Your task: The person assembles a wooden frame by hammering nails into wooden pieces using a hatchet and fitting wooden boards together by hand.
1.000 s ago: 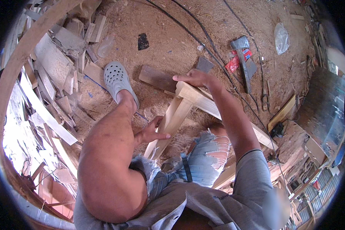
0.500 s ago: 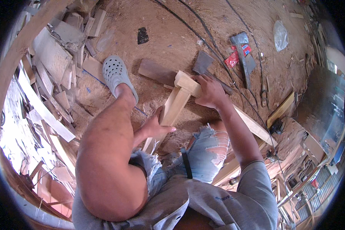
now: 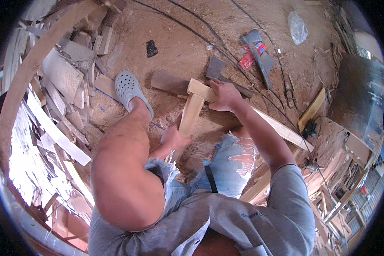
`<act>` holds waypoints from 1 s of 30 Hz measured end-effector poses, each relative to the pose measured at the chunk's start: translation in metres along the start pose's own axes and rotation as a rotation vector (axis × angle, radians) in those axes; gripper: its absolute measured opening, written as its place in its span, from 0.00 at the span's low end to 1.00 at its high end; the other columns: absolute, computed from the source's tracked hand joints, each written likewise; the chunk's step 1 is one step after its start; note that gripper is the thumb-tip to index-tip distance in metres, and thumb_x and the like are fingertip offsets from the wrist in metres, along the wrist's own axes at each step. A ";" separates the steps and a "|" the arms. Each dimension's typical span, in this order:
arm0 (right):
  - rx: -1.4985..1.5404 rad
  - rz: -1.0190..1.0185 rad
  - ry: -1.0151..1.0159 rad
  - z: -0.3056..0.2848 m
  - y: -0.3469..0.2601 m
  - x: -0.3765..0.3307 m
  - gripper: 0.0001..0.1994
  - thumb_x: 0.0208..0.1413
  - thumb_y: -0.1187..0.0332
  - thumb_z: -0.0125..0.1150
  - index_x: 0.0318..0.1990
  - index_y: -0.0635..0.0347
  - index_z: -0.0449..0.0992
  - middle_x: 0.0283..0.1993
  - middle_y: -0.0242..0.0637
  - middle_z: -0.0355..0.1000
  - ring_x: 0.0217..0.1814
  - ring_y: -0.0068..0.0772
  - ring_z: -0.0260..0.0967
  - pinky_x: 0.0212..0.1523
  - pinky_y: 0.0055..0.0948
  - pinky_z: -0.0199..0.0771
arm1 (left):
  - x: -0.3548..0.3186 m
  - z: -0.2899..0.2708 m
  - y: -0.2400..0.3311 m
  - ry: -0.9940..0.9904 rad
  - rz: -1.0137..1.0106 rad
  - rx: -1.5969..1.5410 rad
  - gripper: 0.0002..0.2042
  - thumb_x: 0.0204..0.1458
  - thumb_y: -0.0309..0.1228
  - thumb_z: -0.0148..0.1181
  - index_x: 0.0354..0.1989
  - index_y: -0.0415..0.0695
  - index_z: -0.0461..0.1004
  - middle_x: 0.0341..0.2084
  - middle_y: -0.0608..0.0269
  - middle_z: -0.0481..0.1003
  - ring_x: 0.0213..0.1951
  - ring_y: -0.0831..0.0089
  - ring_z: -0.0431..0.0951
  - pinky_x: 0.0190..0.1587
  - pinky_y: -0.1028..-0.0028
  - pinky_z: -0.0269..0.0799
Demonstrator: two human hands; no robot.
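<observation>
My left hand [image 3: 175, 138] is wrapped round a pale wooden bar [image 3: 191, 114] that slants up between my knees. At the bar's far end a wooden crosspiece [image 3: 197, 88] meets it in a corner joint. My right hand [image 3: 226, 96] grips the crosspiece just right of the joint, with the fingers over its far side. A long pale length of wood [image 3: 281, 130] shows beyond my right forearm; my arm hides whether it is one with the crosspiece. Just beyond the joint lie a dark wooden block [image 3: 168, 82] and a tool with a flat dark head [image 3: 216, 67].
A hatchet-like tool [image 3: 257, 53] lies over a red packet [image 3: 246, 61] at the far right. Black cables [image 3: 200, 36] cross the sawdust-covered ground. Wood scraps [image 3: 68, 72] are heaped on the left, beside my foot in a grey clog [image 3: 130, 89]. A clear plastic bag [image 3: 298, 27] lies farther off.
The joined wood has turned a little, so the bar stands steeper and shows less of its left side. My left hand's thumb has closed in round the bar. The whole view has shifted slightly.
</observation>
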State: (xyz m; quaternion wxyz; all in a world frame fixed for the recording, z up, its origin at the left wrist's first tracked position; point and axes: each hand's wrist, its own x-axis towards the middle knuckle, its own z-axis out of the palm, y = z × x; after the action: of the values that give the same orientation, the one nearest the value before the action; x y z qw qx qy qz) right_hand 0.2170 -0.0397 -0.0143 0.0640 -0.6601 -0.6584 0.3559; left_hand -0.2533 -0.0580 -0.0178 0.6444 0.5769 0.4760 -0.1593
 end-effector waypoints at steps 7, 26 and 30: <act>-0.070 0.008 0.198 0.004 -0.004 -0.017 0.42 0.37 0.48 0.77 0.63 0.56 0.74 0.58 0.48 0.76 0.60 0.57 0.75 0.60 0.49 0.77 | -0.056 -0.015 -0.014 0.114 -0.035 0.125 0.46 0.51 0.50 0.76 0.71 0.34 0.62 0.64 0.42 0.72 0.66 0.50 0.72 0.69 0.59 0.68; -0.120 0.216 0.519 0.013 0.060 -0.159 0.44 0.39 0.33 0.77 0.57 0.60 0.79 0.56 0.50 0.80 0.65 0.57 0.74 0.66 0.49 0.76 | -0.227 0.085 -0.015 0.443 -0.054 0.283 0.37 0.56 0.47 0.72 0.69 0.37 0.68 0.61 0.44 0.76 0.62 0.49 0.76 0.66 0.58 0.71; -0.100 0.286 0.447 0.009 0.058 -0.164 0.44 0.39 0.33 0.77 0.56 0.60 0.79 0.55 0.50 0.81 0.63 0.57 0.76 0.65 0.49 0.77 | -0.246 0.068 0.000 0.474 -0.016 0.392 0.35 0.57 0.46 0.72 0.68 0.38 0.69 0.61 0.44 0.76 0.62 0.48 0.77 0.66 0.58 0.72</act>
State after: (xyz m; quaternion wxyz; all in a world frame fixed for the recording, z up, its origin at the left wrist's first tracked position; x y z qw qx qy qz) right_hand 0.2794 -0.2006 0.0105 0.1245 -0.8109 -0.5448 0.1738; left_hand -0.3463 -0.2030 0.1700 0.3904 0.7077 0.5778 -0.1140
